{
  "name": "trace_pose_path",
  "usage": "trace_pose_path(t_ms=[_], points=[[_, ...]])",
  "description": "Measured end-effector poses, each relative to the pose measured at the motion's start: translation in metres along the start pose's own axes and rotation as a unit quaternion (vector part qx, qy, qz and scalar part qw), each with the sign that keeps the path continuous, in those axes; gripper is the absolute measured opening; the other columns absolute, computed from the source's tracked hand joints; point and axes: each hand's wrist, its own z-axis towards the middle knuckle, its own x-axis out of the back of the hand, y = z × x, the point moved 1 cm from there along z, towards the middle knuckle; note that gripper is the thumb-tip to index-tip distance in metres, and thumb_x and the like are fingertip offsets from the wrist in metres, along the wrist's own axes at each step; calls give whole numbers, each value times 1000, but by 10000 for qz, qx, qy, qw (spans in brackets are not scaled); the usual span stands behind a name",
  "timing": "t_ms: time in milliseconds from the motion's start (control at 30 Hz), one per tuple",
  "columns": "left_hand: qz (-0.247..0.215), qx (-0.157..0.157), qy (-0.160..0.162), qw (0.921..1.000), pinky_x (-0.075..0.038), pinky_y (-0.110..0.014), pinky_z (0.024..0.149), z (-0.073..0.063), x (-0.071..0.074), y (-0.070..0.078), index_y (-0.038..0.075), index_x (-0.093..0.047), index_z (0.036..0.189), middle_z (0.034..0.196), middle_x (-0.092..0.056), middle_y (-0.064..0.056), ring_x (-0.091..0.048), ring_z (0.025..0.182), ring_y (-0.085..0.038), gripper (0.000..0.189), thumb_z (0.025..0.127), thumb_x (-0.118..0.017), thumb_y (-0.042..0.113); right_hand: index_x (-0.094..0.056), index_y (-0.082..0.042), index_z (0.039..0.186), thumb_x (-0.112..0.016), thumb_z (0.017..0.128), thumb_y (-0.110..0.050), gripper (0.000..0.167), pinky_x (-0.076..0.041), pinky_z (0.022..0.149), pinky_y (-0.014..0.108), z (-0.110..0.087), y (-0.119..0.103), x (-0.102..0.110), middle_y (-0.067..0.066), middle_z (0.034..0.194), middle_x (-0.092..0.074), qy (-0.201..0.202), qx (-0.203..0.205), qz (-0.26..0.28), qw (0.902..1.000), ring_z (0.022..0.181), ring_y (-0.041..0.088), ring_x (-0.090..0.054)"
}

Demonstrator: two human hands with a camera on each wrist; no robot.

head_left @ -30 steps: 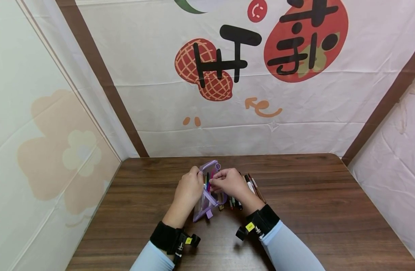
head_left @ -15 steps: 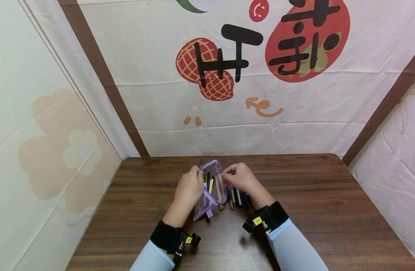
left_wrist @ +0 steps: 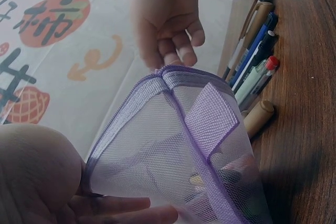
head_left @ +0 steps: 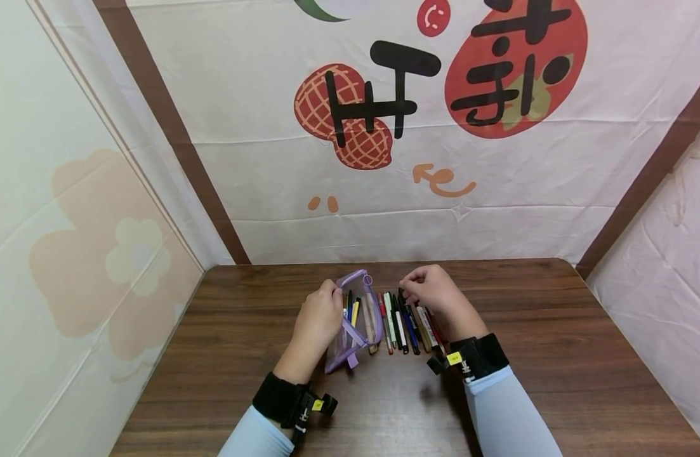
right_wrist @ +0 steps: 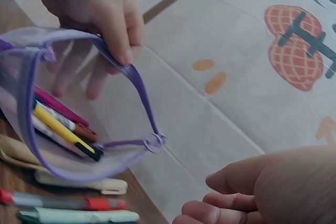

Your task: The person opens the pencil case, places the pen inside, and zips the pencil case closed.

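Observation:
My left hand (head_left: 320, 315) grips the upper rim of a purple mesh pencil case (left_wrist: 142, 145), thumb outside and fingers within the mouth in the right wrist view. The case stands tilted with its zipper mouth spread wide. Inside lie a yellow pen (right_wrist: 55, 123), a magenta pen (right_wrist: 62, 106) and several others. My right hand (head_left: 435, 292) hovers at the far ends of a row of pens, fingers loosely bent. Nothing shows between its thumb and fingers in the right wrist view. Its fingertips are close to a black pen (head_left: 402, 297).
Right of the case, the row on the wooden table (head_left: 258, 393) holds a red-capped pen (left_wrist: 262, 77), a pale green pen (right_wrist: 79, 216), a blue pen (left_wrist: 260, 38) and brown ones. A printed cloth (head_left: 270, 178) hangs behind the table's far edge.
My right hand has left the case's mouth, where it held a magenta pen, and moved right over the row. That pen now lies inside. My left hand has stayed in place.

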Motion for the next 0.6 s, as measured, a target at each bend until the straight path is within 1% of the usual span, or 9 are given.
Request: trace_pose_path(t_ms=[100,167,233,333,467,600], points=[[15,-14,-2,10000,-45,-35,56,0,0,0,2,-66,123,86,-69,-10,-58,63,-21,28,121,-48,23,-81,1,124,-66,115,-26,32,-64,80,40,0,4,8,17,113,-83,-13,-30,-297,9996,98,36,-83],[27,-24,4,10000,-45,-35,57,0,0,0,2,-66,123,87,-69,-10,-58,63,-21,28,121,-48,23,-82,0,121,-67,115,-25,30,-59,73,34,-1,7,13,15,111,-83,-29,-102,-511,9986,93,32,-82],[32,-17,11,10000,-45,-35,57,0,-1,0,2,-66,123,87,-69,-11,-58,63,-21,27,121,-49,23,-82,1,118,-67,114,-23,28,-56,68,32,-2,9,16,16,107,-83,-68,-163,-695,9974,88,29,-80],[21,-19,26,10000,-46,-36,56,0,-1,-1,2,-66,122,87,-69,-11,-58,63,-21,26,121,-50,22,-82,0,115,-69,113,-21,25,-56,69,32,-2,13,21,16,103,-81,20,-268,-1004,9946,84,25,-76],[72,-74,46,9999,-46,-37,57,-1,-1,-1,2,-66,121,85,-69,-10,-58,64,-22,25,121,-50,22,-82,-3,110,-73,111,-23,23,-57,71,33,-1,20,23,14,98,-81,251,-273,-1629,9860,81,23,-75],[127,-143,61,9998,-46,-38,58,0,0,-1,3,-66,119,83,-68,-9,-59,65,-22,25,120,-50,21,-81,-3,106,-73,110,-23,21,-54,64,35,-2,25,25,14,94,-80,252,-440,-1876,9809,74,23,-70]])
